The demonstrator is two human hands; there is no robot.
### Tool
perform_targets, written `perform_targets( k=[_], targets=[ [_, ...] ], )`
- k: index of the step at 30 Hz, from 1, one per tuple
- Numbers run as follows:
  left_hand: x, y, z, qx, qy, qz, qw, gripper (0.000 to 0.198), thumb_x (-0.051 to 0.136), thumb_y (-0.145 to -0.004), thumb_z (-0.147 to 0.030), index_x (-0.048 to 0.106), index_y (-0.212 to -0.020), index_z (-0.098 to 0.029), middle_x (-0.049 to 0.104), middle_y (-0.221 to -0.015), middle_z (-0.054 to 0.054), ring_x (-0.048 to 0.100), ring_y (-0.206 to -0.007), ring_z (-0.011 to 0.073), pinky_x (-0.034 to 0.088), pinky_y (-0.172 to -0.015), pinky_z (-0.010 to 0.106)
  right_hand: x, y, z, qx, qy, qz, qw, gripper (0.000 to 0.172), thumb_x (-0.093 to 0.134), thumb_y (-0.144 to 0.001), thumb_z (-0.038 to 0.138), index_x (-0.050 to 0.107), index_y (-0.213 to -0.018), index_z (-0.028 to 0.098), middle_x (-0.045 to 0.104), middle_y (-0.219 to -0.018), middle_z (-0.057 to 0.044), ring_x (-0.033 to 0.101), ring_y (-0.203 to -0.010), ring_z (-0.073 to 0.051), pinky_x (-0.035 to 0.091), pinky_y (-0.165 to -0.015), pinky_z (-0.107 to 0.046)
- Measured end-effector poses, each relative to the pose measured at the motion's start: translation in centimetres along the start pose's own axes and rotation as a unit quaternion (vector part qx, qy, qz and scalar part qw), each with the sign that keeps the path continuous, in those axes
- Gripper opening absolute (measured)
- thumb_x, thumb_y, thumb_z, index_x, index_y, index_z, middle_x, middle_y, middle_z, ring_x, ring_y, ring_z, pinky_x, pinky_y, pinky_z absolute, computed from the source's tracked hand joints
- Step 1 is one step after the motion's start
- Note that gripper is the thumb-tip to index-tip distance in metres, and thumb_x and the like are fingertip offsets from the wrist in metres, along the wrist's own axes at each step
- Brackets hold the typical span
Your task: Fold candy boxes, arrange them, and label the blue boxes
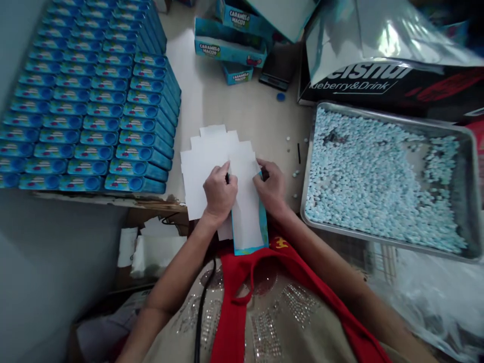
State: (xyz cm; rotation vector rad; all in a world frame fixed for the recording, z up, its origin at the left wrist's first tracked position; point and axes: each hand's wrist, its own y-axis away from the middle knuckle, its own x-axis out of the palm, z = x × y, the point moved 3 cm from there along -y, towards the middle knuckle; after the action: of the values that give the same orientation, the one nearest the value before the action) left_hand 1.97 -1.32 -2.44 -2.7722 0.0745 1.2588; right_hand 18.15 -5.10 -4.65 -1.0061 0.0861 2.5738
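Note:
A partly folded cardboard box (246, 212), white inside with blue printed edges, lies between my hands at the table's front edge. My left hand (221, 190) grips its left side, with the index finger stretched along the white surface. On the right side, my right hand (270, 185) pinches the raised edge, thumb inside and fingers outside. Under and left of the box, flat white die-cut card (197, 174) with stepped edges rests on the table and juts past its front edge.
Stacked blue small packs (143, 126) fill the left side. Printed blue display boxes (230, 48) and a dark scale (277, 68) stand at the back. A metal tray (340, 228) of pale blue candies (363, 176) sits right, before a black carton (378, 91). A blue cap (280, 97) lies nearby.

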Motion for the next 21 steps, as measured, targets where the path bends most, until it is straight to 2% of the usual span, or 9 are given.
perform_targets(
  k=[3, 7, 9, 11, 14, 16, 18, 21],
  targets=[
    [-0.2, -0.5, 0.0, -0.016, -0.004, 0.010, 1.000, 0.039, 0.061, -0.083, -0.012, 0.079, -0.117, -0.021, 0.078, -0.098, 0.008, 0.071, -0.095, 0.0242, 0.055, -0.092, 0.036, -0.6, 0.4, 1.4, -0.032, 0.108, 0.061, 0.992, 0.036, 0.047, -0.090, 0.015, 0.072, -0.116, 0.020, 0.071, -0.113, -0.013, 0.066, -0.102, -0.027, 0.053, -0.092, -0.039],
    [-0.2, -2.1, 0.7, -0.073, 0.001, 0.024, 0.997, 0.018, 0.071, -0.084, -0.026, 0.080, -0.099, -0.022, 0.078, -0.086, 0.006, 0.072, -0.084, 0.0245, 0.053, -0.083, 0.035, -0.8, 0.1, 2.7, -0.059, 0.198, 0.138, 0.969, 0.037, 0.042, -0.098, 0.013, 0.069, -0.123, 0.019, 0.069, -0.123, -0.017, 0.065, -0.106, -0.029, 0.050, -0.088, -0.039],
    [0.0, -2.5, 0.9, -0.088, 0.024, 0.006, 0.996, 0.009, 0.071, -0.085, -0.028, 0.077, -0.087, -0.023, 0.077, -0.080, 0.004, 0.070, -0.078, 0.0219, 0.052, -0.079, 0.032, -0.9, -0.3, 3.2, -0.072, 0.230, 0.163, 0.957, 0.036, 0.040, -0.101, 0.014, 0.071, -0.117, 0.019, 0.069, -0.120, -0.017, 0.064, -0.103, -0.029, 0.049, -0.087, -0.040],
    [0.2, -2.4, 1.0, -0.102, 0.061, -0.029, 0.993, 0.011, 0.067, -0.086, -0.027, 0.074, -0.079, -0.022, 0.075, -0.078, 0.001, 0.068, -0.074, 0.0186, 0.052, -0.077, 0.029, -1.2, -0.9, 3.7, -0.087, 0.263, 0.193, 0.941, 0.036, 0.038, -0.103, 0.013, 0.073, -0.109, 0.018, 0.070, -0.113, -0.017, 0.063, -0.099, -0.029, 0.048, -0.086, -0.041],
    [0.4, -2.1, 1.1, -0.114, 0.103, -0.075, 0.985, 0.014, 0.063, -0.088, -0.026, 0.073, -0.079, -0.021, 0.076, -0.081, 0.000, 0.068, -0.078, 0.0160, 0.053, -0.078, 0.026, -1.8, -1.9, 4.7, -0.105, 0.286, 0.235, 0.923, 0.036, 0.039, -0.104, 0.011, 0.075, -0.105, 0.016, 0.068, -0.116, -0.019, 0.062, -0.107, -0.032, 0.049, -0.083, -0.041],
    [0.3, -2.2, 1.3, -0.123, 0.122, -0.081, 0.982, 0.012, 0.064, -0.086, -0.025, 0.074, -0.081, -0.020, 0.077, -0.083, 0.001, 0.068, -0.080, 0.0156, 0.053, -0.078, 0.024, -2.1, -2.5, 5.2, -0.109, 0.284, 0.254, 0.918, 0.037, 0.040, -0.104, 0.011, 0.076, -0.105, 0.015, 0.065, -0.124, -0.021, 0.059, -0.117, -0.034, 0.050, -0.080, -0.039],
    [0.2, -2.7, 1.7, -0.134, 0.142, -0.063, 0.979, 0.011, 0.066, -0.082, -0.023, 0.076, -0.082, -0.018, 0.077, -0.082, 0.001, 0.068, -0.078, 0.0156, 0.052, -0.075, 0.024, -2.2, -3.0, 5.6, -0.121, 0.273, 0.274, 0.914, 0.038, 0.039, -0.105, 0.011, 0.077, -0.109, 0.016, 0.064, -0.128, -0.020, 0.059, -0.119, -0.032, 0.050, -0.078, -0.036],
    [0.2, -3.3, 2.3, -0.144, 0.168, -0.017, 0.975, 0.013, 0.069, -0.076, -0.021, 0.078, -0.084, -0.016, 0.076, -0.078, 0.001, 0.068, -0.073, 0.0164, 0.051, -0.070, 0.025, -2.1, -3.6, 5.9, -0.150, 0.263, 0.298, 0.905, 0.041, 0.039, -0.107, 0.014, 0.075, -0.123, 0.023, 0.066, -0.125, -0.016, 0.066, -0.108, -0.026, 0.050, -0.077, -0.033]
  ],
)
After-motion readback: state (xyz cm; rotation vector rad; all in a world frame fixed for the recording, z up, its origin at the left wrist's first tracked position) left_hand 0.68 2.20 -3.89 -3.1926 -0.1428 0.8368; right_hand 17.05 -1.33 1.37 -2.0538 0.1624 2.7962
